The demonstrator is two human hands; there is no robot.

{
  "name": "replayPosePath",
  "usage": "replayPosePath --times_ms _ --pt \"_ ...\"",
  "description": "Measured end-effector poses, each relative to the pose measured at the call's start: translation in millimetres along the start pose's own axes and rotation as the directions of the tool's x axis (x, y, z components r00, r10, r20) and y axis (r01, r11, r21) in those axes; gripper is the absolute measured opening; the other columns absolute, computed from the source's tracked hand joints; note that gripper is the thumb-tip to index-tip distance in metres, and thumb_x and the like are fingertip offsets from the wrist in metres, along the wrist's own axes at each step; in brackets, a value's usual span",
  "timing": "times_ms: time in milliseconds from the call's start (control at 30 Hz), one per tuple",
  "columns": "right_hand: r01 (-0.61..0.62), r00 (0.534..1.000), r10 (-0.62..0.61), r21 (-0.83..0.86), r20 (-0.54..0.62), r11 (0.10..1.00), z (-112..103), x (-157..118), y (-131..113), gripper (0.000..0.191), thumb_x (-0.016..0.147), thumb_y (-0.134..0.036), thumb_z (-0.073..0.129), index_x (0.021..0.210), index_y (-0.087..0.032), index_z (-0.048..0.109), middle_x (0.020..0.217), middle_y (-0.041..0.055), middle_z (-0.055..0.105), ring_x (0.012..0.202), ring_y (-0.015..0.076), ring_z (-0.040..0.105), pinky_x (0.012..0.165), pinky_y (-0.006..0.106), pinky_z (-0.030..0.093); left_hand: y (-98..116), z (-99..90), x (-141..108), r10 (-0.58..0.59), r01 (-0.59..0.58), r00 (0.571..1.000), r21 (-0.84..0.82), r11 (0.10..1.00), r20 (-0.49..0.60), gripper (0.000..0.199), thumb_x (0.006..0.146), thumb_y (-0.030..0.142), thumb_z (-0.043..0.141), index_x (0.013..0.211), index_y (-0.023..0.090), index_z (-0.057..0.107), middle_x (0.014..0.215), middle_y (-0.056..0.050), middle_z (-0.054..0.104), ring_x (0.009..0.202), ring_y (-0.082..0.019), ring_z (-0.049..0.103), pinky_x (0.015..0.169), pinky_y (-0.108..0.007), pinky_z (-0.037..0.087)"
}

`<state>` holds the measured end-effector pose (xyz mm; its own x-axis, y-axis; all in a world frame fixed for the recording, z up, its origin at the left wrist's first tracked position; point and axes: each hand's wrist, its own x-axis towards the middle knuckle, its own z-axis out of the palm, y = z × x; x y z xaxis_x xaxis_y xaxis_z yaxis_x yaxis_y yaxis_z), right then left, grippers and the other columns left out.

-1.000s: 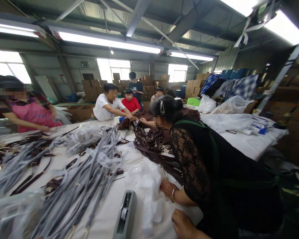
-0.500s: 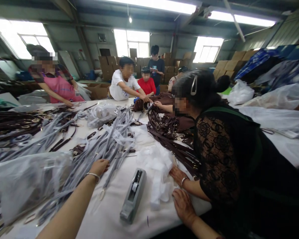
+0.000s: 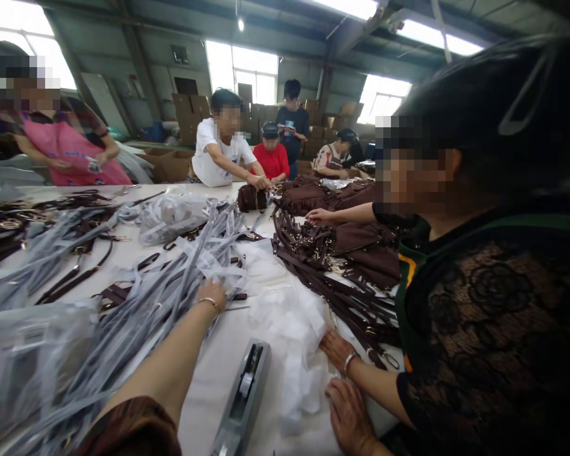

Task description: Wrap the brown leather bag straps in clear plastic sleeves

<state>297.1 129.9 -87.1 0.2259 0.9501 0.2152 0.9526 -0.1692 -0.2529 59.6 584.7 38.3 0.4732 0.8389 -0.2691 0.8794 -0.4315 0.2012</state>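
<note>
One reach has brought the left hand [image 3: 212, 292] to the grey straps [image 3: 173, 305] on the table [image 3: 203, 392], seemingly within grasp, though its grip I cannot tell; the right hand [image 3: 349, 410] rests loosely spread beside white film [image 3: 292, 329].

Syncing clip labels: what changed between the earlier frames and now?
The left hand came into view and reached forward to the grey-wrapped straps; grip unclear. The lace-sleeved co-worker's far hand drew back from the white-shirted person's hands. Unchanged: the right hand near the white wrapping, the tape dispenser on the table.
</note>
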Motion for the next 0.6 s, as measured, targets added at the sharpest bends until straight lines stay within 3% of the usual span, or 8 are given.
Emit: replayPosePath --times_ms 100,200,267,367,433,500,533,600 --pt "-0.022 1.0 0.021 0.03 0.021 0.999 -1 0 0 0.041 0.078 -0.011 0.051 0.115 -0.027 0.06 0.122 0.0067 0.061 0.115 0.028 0.054 0.103 0.045 0.04 10 -7.9 -6 0.044 -0.042 0.998 -0.03 0.999 0.049 0.031 0.079 0.039 0.065 0.095 0.013 0.07 0.117 -0.018 0.065 0.132 -0.036 0.041 0.108 -0.06 0.025" --pt "-0.041 0.999 0.04 0.096 0.014 0.994 2 -1 2 0.045 0.077 -0.013 0.051 0.116 -0.033 0.06 0.12 0.0059 0.062 0.114 0.0311 0.057 0.102 0.05 0.043 17 -26.6 -26 0.119 -0.106 0.989 -0.139 0.985 0.086 0.017 0.076 0.032 0.067 0.083 0.016 0.07 0.096 -0.011 0.071 0.106 -0.027 0.06 0.1 -0.049 0.039" --pt "-0.049 0.998 0.053 0.153 -0.021 0.987 6 -2 5 0.052 0.073 -0.014 0.054 0.117 -0.042 0.059 0.119 0.0047 0.064 0.112 0.0345 0.059 0.099 0.054 0.046 20 -44.9 -48 0.181 -0.152 0.978 -0.247 0.957 0.099 0.011 0.072 0.027 0.068 0.078 0.019 0.071 0.084 -0.006 0.072 0.09 -0.023 0.065 0.088 -0.037 0.047" --pt "-0.034 0.995 0.055 0.233 -0.084 0.972 11 -2 9 0.06 0.07 -0.014 0.056 0.118 -0.051 0.058 0.115 0.0045 0.066 0.108 0.0375 0.061 0.094 0.058 0.047 28 -78.3 -97 0.24 -0.195 0.969 -0.398 0.896 0.065 0.022 0.077 0.03 0.061 0.092 0.017 0.07 0.083 -0.003 0.072 0.08 -0.019 0.067 0.076 -0.029 0.051" --pt "0.0 0.992 0.032 0.259 -0.121 0.966 12 -1 11 0.058 0.072 -0.014 0.054 0.117 -0.051 0.06 0.113 0.0051 0.067 0.106 0.0369 0.062 0.09 0.058 0.046 43 -100.8 -140 0.261 -0.232 0.965 -0.558 0.797 -0.03 0.03 0.084 0.034 0.057 0.105 0.015 0.065 0.087 -0.005 0.071 0.078 -0.018 0.066 0.075 -0.03 0.053" --pt "0.036 0.988 0.004 0.255 -0.154 0.966 8 1 9 0.053 0.076 -0.014 0.052 0.114 -0.048 0.065 0.111 0.0063 0.069 0.103 0.0349 0.063 0.085 0.057 0.045 69 -119.6 -187 0.272 -0.313 0.943 -0.781 0.541 -0.19 0.032 0.083 0.035 0.063 0.107 0.014 0.063 0.083 -0.005 0.069 0.074 -0.017 0.065 0.072 -0.031 0.053" --pt "0.049 0.987 -0.009 0.247 -0.158 0.968 4 2 7 0.05 0.077 -0.014 0.05 0.112 -0.046 0.067 0.109 0.007 0.069 0.102 0.0341 0.063 0.084 0.056 0.045 86 -126.7 -211 0.271 -0.356 0.928 -0.821 0.447 -0.255 0.031 0.084 0.034 0.065 0.108 0.015 0.063 0.081 -0.004 0.067 0.072 -0.016 0.064 0.07 -0.03 0.053" --pt "0.041 0.992 -0.012 0.226 -0.128 0.973 -13 6 -3 0.046 0.076 -0.013 0.052 0.107 -0.041 0.07 0.108 0.0082 0.069 0.104 0.0341 0.062 0.085 0.054 0.045 126 -135.3 -256 0.309 -0.475 0.873 -0.803 0.358 -0.379 0.023 0.084 0.028 0.067 0.106 0.018 0.065 0.08 -0.003 0.064 0.071 -0.015 0.063 0.068 -0.028 0.052"
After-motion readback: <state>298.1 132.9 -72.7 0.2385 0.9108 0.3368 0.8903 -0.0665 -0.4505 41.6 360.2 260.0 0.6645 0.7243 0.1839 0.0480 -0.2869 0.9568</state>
